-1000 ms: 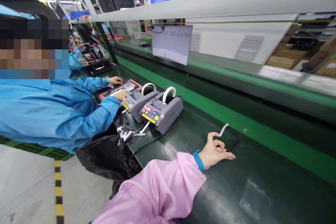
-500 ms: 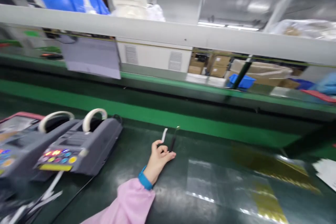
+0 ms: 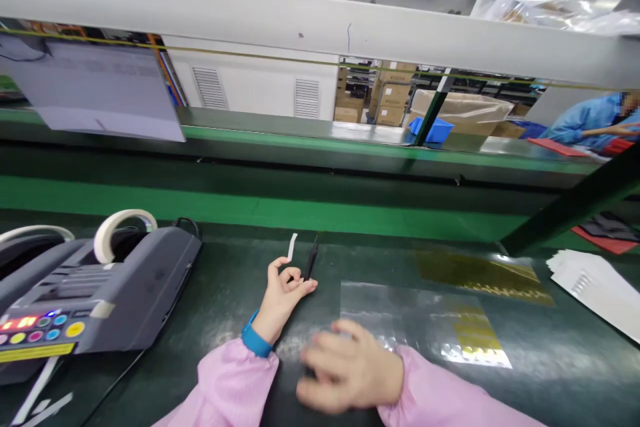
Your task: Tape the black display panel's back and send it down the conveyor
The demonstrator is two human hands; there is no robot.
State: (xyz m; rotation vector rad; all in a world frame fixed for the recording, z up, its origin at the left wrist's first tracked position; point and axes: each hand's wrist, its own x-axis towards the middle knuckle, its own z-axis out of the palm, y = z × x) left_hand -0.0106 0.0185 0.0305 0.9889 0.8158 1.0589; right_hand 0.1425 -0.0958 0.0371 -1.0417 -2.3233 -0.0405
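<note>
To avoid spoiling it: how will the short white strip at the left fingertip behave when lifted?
The short white strip probably bends easily, looking thin and curved. It likely clings: the left hand seemingly bears it on one fingertip.

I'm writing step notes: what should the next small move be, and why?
Probably bring the right hand to the short, narrow white strip at a fingertip of the left hand and lift it off. The left hand also holds a slim, black, pen-like tool, so seems poorly placed to handle the strip alone, while the blurred right hand appears empty.
</note>
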